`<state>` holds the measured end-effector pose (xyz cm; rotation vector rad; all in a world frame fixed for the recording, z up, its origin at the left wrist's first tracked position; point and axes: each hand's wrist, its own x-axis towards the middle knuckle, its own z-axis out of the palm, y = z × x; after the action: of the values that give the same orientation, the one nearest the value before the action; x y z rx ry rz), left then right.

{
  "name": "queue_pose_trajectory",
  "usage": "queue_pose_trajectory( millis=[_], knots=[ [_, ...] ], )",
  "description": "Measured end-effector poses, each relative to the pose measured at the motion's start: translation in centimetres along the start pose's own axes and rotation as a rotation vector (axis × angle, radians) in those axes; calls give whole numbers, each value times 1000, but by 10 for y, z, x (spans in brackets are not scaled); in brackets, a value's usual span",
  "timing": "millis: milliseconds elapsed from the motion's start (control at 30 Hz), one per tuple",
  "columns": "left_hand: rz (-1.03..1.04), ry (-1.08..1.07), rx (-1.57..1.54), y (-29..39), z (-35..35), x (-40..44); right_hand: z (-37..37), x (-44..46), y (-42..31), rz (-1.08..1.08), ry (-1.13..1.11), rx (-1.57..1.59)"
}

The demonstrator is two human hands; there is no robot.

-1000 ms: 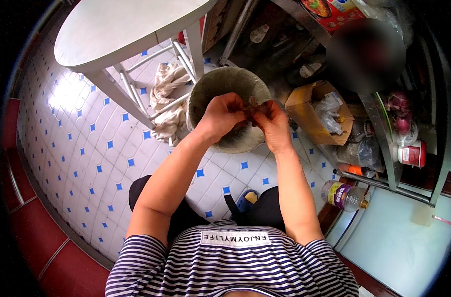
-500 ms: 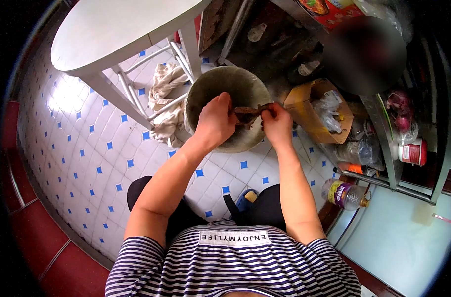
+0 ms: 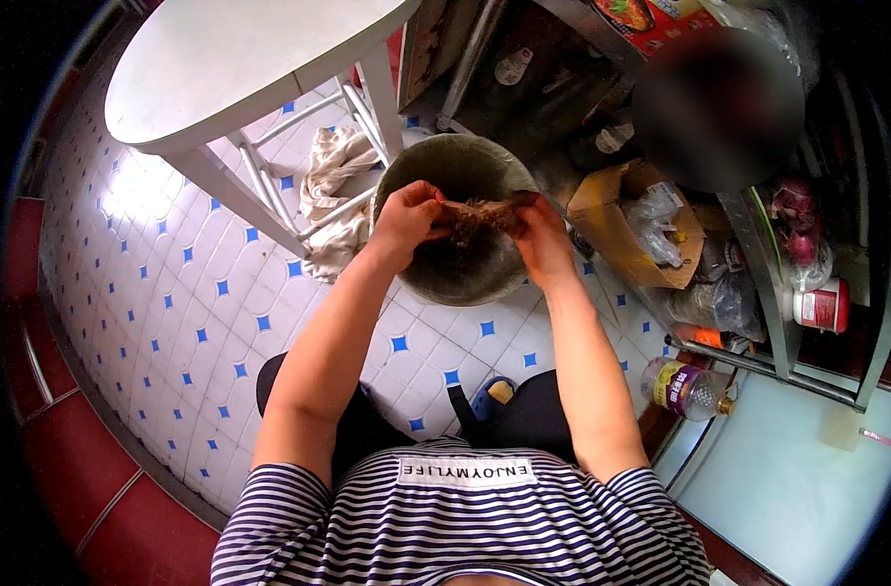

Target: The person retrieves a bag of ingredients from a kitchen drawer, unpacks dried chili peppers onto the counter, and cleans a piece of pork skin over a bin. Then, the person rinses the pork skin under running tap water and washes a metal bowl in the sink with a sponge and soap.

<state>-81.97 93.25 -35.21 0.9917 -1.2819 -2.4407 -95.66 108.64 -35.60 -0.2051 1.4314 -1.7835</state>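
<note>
I'm in what looks like a home kitchen. Onions (image 3: 802,217) and jars crowd a metal rack (image 3: 783,327).

Both forearms reach forward, fingers of each hand pinched

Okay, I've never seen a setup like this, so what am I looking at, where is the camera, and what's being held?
There is no machine here: a person works with bare hands, and the camera sits on their head, looking forward and down. The left hand and right hand pinch a ragged brown thing between them, over a bucket. I can't tell what it is. On the tiled floor, a cloth lies by a white stool. To the right are an open box and a bottle.
</note>
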Motion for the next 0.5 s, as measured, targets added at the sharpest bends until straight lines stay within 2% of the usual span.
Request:
queue_pose_trajectory(
  millis=[33, 100, 133, 200, 233, 300, 333, 400, 433, 500],
  knots=[
    [2, 2, 2, 0, -4, 4, 2, 2, -3, 0, -3, 2],
    [153, -190, 67, 1, -13, 10, 2, 5, -9, -126, -173, -565],
    [152, -186, 69, 1, -13, 10, -2, 10, -9, -125, -177, -562],
    [257, -293, -56, 0, -11, 11, -7, 20, -10, -199, -199, -901],
    [258, -293, -54, 0, -11, 11, -7, 21, -11, -201, -200, -899],
    [271, -319, -97, 3, -9, 8, -6, 23, -14, -93, -77, -608],
    [272, -318, -94, 6, -8, 5, -8, 25, -11, -94, -78, -606],
    [357, -225, 288, 15, -7, -2, -18, 30, 0, 10, -69, 94],
    [357, -224, 290, 14, -10, -1, -28, 37, 9, 9, -71, 96],
    [420, -58, 880, 14, -18, -1, -33, 45, 14, -244, -100, -203]
  ],
)
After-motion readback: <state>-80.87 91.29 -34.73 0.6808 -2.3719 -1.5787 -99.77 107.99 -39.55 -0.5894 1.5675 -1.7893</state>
